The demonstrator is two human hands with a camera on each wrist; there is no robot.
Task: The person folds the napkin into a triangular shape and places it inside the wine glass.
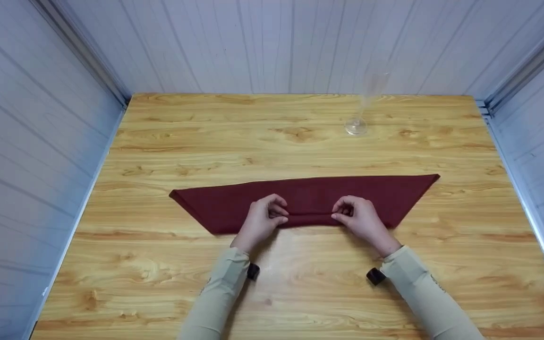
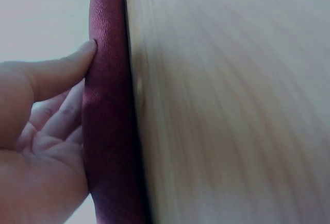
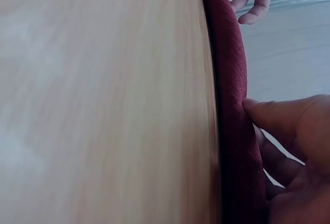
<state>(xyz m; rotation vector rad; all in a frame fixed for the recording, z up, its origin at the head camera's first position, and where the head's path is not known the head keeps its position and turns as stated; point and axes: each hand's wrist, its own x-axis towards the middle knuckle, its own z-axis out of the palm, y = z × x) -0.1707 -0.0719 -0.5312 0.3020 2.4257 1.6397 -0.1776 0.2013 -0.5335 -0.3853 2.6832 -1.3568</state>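
A dark red cloth napkin [image 1: 310,191] lies across the table, folded into a wide band with slanted ends and its longer edge at the back. Along its near edge runs a narrow rolled fold. My left hand [image 1: 259,223] pinches this fold left of its middle, thumb at the near side and fingers curled over. A short way to the right, my right hand [image 1: 365,222] pinches the same fold in a mirrored way. In the left wrist view the thumb [image 2: 77,64] presses against the roll [image 2: 111,105]; the right wrist view shows the other thumb [image 3: 273,116] touching it too.
A clear stemmed glass [image 1: 356,125] stands upright near the back of the wooden table [image 1: 158,293], right of centre. White panelled walls [image 1: 272,47] close off the back and both sides.
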